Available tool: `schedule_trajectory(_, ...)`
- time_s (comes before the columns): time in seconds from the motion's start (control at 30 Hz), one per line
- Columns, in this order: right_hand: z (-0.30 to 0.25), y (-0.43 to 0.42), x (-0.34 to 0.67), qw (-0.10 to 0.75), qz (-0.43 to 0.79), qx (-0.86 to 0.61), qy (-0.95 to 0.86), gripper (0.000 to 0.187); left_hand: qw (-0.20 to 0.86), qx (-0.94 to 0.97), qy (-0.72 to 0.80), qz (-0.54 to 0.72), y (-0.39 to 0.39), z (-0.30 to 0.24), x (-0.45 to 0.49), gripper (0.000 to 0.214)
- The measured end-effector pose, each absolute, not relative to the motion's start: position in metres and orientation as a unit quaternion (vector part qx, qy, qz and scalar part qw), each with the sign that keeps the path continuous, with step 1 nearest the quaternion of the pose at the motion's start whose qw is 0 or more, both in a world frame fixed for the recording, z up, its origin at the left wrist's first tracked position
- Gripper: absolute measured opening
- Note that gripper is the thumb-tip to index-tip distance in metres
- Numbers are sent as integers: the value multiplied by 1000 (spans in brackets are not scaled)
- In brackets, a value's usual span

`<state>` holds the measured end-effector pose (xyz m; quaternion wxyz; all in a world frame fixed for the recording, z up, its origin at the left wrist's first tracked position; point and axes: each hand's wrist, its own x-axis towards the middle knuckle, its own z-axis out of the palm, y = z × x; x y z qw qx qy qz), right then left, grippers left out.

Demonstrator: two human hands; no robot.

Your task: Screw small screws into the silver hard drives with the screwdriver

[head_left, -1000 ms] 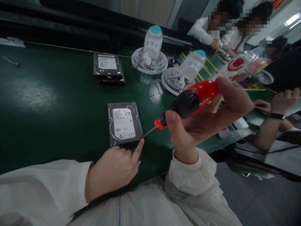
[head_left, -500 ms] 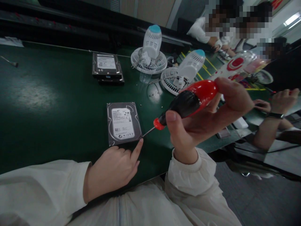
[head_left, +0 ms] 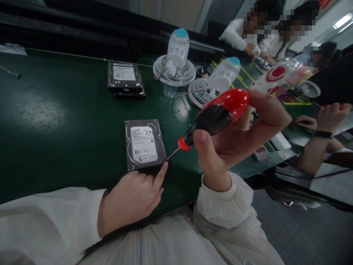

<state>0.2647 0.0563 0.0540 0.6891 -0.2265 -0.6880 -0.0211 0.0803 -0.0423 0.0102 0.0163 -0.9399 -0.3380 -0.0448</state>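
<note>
A hard drive [head_left: 144,144] with a white label lies label side up on the green table in front of me. My right hand [head_left: 220,147] grips the red and black handle of a screwdriver [head_left: 215,118], thumb on the near side and fingers around the butt end. Slanting down to the left, its thin shaft meets the drive's near right corner. My left hand [head_left: 135,197] rests just in front of the drive, holding nothing. Its index finger is stretched out to that same corner, beside the screwdriver tip; the other fingers are curled.
Further back sits a stack of hard drives [head_left: 124,78]. Two white fans [head_left: 178,48] with blue ends stand right of it, near a clear plastic cup [head_left: 170,88]. Tiny loose bits lie on the table. At the right are a co-worker's hands [head_left: 328,119]; other people sit beyond.
The screwdriver handle has turned a little and moved slightly left with my right hand. Its tip stays at the drive's corner. My left hand and the drive have hardly moved.
</note>
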Motion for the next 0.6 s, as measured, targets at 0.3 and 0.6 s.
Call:
schedule_trajectory(0.3,50,66,266,682,-33,-213,-699,65,26,-941,-334,-45,-45,10,78,54)
schedule_trajectory(0.6,51,64,266,678,29,-185,-710,55,-38,-945,-307,-104,-53,28,73,46)
